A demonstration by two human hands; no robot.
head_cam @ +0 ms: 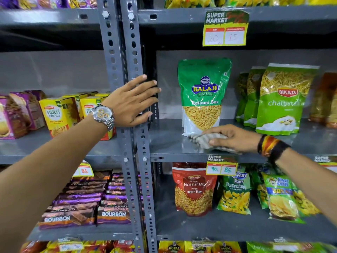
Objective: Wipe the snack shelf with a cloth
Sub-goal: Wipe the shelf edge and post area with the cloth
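Observation:
The grey metal snack shelf (169, 143) runs across the middle of the head view. My right hand (235, 136) presses a grey-and-white striped cloth (204, 140) flat on the shelf board, just in front of a green Balaji Ratlami Sev bag (202, 95). The cloth touches the bag's bottom edge. My left hand (131, 101), with a wristwatch, rests flat with fingers spread against the perforated upright post (135, 66) left of the bag. It holds nothing.
Green Bikaji bags (282, 101) stand to the right on the same shelf. Yellow biscuit boxes (58, 114) fill the left bay. Red and green snack bags (194, 190) sit on the shelf below, behind a price tag (221, 168).

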